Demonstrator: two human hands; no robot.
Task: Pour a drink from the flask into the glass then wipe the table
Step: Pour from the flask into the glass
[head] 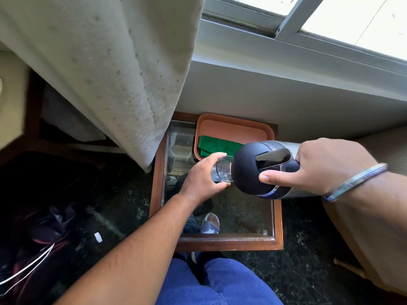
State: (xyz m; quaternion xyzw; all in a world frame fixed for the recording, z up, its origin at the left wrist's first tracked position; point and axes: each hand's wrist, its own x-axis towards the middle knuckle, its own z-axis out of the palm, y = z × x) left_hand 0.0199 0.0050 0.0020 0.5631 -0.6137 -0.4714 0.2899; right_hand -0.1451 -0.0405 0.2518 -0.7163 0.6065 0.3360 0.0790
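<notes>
Flask [262, 170] lies tipped on its side above the glass-topped worktop [278, 225], gripped tight by the right hand [317, 168]; its dark top touches the glass [222, 169]. Left hand [201, 179] wraps around the glass; a green cloth [217, 145] sits in the orange tray [233, 126] just behind.

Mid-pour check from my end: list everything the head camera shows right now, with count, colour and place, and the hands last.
flask: one, black top, silver body, tipped sideways over the glass
glass: one, clear, at the flask's mouth, above the table
cloth: one, green, folded in the tray
tray: one, terracotta, far end of the table
table: one, brown wood frame with glass top, below the window
curtain: one, off-white, hanging left
window: one, grey frame, top right
bangle: one, blue, right wrist
jeans: blue, bottom centre
left hand: holding the glass
right hand: gripping the flask
</notes>
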